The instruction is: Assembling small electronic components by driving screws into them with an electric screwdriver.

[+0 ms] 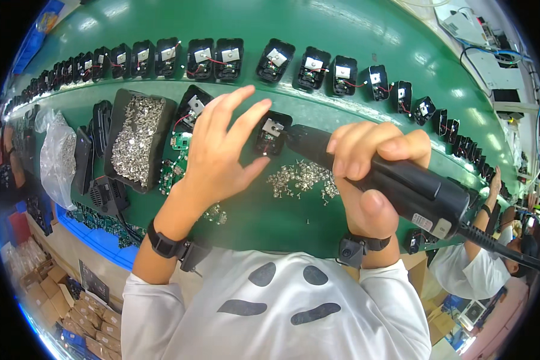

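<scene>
My right hand [375, 162] is wrapped round a black corded electric screwdriver [417, 195]. Its nose reaches a small black open housing [272, 133] with a metal plate and a red wire inside. Just left of that housing, my left hand [225, 141] has its fingers spread and holds nothing I can see; its thumb and fingertips are beside the housing's left side. Loose small screws [303, 179] lie in a pile below the housing. Another black housing [193, 108] is partly hidden behind my left fingers. Whether the screwdriver's bit touches a screw is hidden.
A long curved row of similar black housings [226, 58] stands across the green table [318, 234]. On the left are a black tray [115, 141] heaped with screws, a clear plastic bag [58, 156] and green circuit boards [179, 142]. Another person [480, 267] sits at the right.
</scene>
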The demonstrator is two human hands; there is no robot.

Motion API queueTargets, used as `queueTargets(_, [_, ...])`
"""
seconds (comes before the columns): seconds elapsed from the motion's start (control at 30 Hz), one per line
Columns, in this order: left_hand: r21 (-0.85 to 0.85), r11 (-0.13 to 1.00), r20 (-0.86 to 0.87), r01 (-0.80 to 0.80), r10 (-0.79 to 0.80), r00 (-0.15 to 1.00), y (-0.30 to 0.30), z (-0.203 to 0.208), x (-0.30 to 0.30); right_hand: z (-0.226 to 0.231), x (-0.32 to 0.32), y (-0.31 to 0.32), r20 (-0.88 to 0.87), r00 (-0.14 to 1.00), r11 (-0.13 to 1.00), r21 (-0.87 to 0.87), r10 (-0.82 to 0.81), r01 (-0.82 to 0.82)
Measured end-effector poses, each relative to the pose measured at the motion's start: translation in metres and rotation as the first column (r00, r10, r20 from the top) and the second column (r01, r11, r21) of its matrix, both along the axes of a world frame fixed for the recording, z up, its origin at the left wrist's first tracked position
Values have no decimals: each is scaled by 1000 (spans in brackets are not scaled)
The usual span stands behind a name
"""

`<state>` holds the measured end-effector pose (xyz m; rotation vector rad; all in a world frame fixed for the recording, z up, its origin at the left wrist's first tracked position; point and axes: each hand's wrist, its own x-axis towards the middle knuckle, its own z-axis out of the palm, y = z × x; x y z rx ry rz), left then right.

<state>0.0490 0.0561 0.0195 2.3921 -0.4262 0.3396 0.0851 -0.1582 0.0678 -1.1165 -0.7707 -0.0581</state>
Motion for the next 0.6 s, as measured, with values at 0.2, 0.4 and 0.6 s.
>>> queueTargets(0.2, [-17,989,-35,149,-150,988,-8,-15,12,-4,1,4,3,1000,1000,-5,-20,20])
queueTargets(0.4, [-102,984,6,145,-145,989,-14,-25,17,-4,1,5,31,999,1000,-15,-18,19])
queueTargets(0.6, [-153,979,15,131,-131,991,-18,-24,24,-2,-9,12,23,992,991,-45,-124,125])
